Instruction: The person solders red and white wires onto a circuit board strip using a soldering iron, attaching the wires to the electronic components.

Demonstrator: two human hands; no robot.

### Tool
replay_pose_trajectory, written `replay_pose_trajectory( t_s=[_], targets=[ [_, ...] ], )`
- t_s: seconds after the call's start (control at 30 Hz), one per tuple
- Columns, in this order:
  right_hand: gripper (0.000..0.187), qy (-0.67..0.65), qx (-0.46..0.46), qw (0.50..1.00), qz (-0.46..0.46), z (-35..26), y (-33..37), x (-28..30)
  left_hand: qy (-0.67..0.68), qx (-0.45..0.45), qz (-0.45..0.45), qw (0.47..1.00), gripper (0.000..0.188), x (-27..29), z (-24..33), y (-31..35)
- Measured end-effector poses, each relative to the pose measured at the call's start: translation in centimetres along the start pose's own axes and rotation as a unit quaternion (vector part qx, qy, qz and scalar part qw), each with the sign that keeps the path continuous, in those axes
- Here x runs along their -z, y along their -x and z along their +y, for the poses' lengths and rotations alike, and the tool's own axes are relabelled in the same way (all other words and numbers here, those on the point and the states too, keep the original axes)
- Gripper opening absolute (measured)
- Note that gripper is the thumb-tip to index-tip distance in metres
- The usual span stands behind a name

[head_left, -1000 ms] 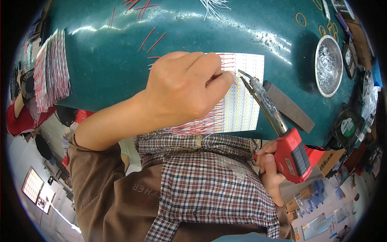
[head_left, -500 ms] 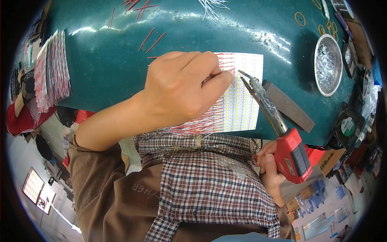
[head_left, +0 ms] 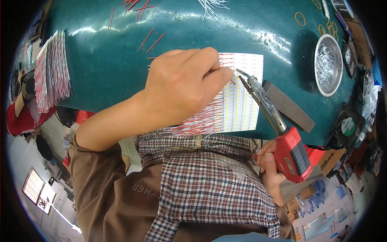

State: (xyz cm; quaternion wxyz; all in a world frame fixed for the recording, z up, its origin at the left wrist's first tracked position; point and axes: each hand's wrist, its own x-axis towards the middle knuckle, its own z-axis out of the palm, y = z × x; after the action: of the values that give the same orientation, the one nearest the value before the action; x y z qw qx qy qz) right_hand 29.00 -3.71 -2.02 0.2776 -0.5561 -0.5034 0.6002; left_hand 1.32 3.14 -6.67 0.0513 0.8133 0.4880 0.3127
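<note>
Mainly, white board: the board [head_left: 246,101], printed with rows of small yellow squares, lies on the green counter [head_left: 105,52], partly under the left hand [head_left: 181,80] and reaching out to the right past its fingertips.
Left grip: fingers curled, thumb and forefinger drawn close together over the board; their inner sides are hidden, so whether they pinch anything is unclear.
Red wire: a short red wire [head_left: 232,82] shows just below the thumb tip.
Right grip: the right hand [head_left: 271,163] is wrapped around the red soldering gun [head_left: 294,155], which sticks out to the right of its fingers.
Metal tip: the tip [head_left: 242,73] points up and left, above the board, just beside the left thumb.
Wire rows: red and white wires [head_left: 197,123] line the board's lower left.
Grey bar: the bar [head_left: 288,105] lies right of the board.
</note>
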Motion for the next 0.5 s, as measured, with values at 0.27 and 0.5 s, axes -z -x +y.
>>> replay_pose_trajectory(
  t_s=[0.27, 0.5],
  targets=[
    [0.012, 0.001, -0.030, 0.999, 0.017, -0.64, -0.36, -0.56, -0.002, 0.009, -0.003, 1.000, 0.023, -0.04, 0.12, 0.00],
    [0.012, 0.034, -0.018, 0.999, 0.013, -0.21, -0.08, 0.08, -0.001, 0.009, -0.003, 1.000, 0.024, -0.04, 0.12, -0.11]
  ],
)
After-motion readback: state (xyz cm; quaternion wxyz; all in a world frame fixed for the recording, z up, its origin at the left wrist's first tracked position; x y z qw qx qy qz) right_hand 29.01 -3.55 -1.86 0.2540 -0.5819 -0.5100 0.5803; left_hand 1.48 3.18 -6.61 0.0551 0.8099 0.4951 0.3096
